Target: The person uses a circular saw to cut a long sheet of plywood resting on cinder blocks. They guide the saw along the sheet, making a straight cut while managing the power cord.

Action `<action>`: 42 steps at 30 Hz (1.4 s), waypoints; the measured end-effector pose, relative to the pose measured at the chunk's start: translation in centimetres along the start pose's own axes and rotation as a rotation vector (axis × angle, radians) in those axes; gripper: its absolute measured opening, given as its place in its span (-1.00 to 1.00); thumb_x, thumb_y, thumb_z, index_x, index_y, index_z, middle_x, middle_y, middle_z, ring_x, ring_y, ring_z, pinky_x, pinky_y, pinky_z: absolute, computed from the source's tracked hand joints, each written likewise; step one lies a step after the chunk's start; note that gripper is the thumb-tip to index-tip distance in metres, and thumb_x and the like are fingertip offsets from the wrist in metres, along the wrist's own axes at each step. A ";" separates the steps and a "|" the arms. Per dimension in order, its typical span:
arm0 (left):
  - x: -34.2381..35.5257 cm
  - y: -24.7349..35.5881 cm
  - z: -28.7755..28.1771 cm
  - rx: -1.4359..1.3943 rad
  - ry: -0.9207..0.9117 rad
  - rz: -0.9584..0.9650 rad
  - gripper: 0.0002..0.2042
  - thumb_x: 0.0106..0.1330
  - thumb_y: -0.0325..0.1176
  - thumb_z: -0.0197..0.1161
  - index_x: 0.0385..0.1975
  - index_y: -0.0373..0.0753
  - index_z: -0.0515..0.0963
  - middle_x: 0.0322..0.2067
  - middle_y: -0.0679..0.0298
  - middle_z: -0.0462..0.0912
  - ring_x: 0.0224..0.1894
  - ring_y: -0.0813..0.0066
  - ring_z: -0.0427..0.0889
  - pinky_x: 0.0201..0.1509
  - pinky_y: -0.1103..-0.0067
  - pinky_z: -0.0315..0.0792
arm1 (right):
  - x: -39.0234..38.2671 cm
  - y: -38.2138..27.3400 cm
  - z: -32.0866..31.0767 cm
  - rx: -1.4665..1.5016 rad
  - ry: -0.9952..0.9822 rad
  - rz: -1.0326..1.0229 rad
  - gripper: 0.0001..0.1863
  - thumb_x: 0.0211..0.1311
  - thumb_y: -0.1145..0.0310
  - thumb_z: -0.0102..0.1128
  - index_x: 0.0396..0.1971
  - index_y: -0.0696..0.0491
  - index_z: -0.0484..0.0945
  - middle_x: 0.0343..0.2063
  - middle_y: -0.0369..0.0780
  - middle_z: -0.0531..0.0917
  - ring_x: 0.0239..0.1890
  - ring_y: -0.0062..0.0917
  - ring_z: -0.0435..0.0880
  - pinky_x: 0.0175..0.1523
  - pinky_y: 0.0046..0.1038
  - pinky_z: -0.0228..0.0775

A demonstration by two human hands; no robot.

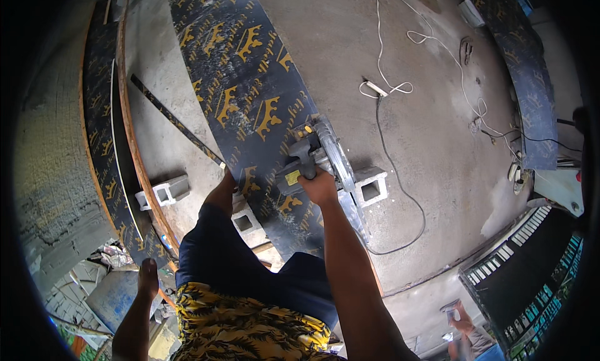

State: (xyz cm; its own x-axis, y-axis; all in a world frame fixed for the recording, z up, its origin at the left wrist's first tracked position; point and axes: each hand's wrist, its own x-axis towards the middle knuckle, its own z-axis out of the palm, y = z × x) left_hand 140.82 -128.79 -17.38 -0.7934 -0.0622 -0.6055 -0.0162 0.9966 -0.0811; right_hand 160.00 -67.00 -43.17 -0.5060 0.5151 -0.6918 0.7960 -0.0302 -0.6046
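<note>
My right hand (319,187) is closed round the rear handle of a circular saw (331,150) with a grey metal blade guard. The saw rests on a long dark panel (240,105) printed with gold crowns, near its right edge. Concrete hollow blocks, one on the right (370,187) and another on the left (247,222), sit under the panel. My left hand (149,276) hangs low at my left side, away from the saw and panel. Its fingers are too dark and hidden to make out.
From the saw a dark cord (424,214) loops over the concrete floor to a white cord connector (375,88). A narrow dark strip (175,118) lies left of the panel. Further left are another panel (100,117) and a long wooden pole (130,130). Another person's limb (464,323) shows lower right.
</note>
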 end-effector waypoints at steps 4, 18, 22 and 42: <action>11.4 29.1 2.7 -0.089 -0.036 0.833 -0.45 0.58 -0.01 0.18 0.21 -0.46 0.49 0.04 -0.13 0.64 0.05 -0.10 0.66 0.17 0.20 0.54 | -0.3 0.2 0.1 0.015 0.024 0.021 -0.49 0.10 0.15 0.54 0.01 0.14 0.74 -0.25 -0.02 0.82 -0.15 -0.21 0.84 0.02 -0.26 0.63; 4.9 48.8 21.5 -0.263 -0.116 1.111 -0.36 0.53 0.01 0.21 0.54 -0.05 0.28 0.35 -0.15 0.35 0.29 -0.22 0.44 0.36 0.00 0.38 | -0.2 -2.4 -0.2 0.160 -0.012 0.123 -0.53 0.16 0.08 0.53 -0.16 0.20 0.73 -0.38 -0.02 0.81 -0.32 -0.32 0.82 -0.12 -0.29 0.62; 7.2 48.9 21.6 -0.235 -0.122 1.254 -0.31 0.51 0.02 0.22 0.55 -0.13 0.25 0.38 -0.14 0.32 0.34 -0.20 0.40 0.43 0.01 0.32 | 0.2 -2.0 0.1 0.126 0.027 0.068 -0.56 0.15 0.13 0.50 -0.15 0.20 0.73 -0.38 0.00 0.81 -0.31 -0.26 0.83 -0.11 -0.27 0.63; 11.7 49.4 21.8 0.151 -0.106 1.088 -0.14 0.30 0.00 0.47 0.49 -0.36 0.28 0.39 -0.02 0.32 0.41 0.00 0.34 0.52 0.20 0.27 | 2.0 -2.9 0.5 0.101 0.016 0.045 -0.58 0.09 0.16 0.46 -0.15 0.17 0.73 -0.35 0.05 0.79 -0.24 -0.09 0.84 -0.08 -0.23 0.64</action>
State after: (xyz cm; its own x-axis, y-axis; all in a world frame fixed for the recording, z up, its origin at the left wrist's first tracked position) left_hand 144.00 -81.47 -45.70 -0.2820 0.8328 -0.4763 0.7395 0.5050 0.4451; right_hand 156.53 -66.32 -43.03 -0.4642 0.5247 -0.7136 0.7799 -0.1398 -0.6101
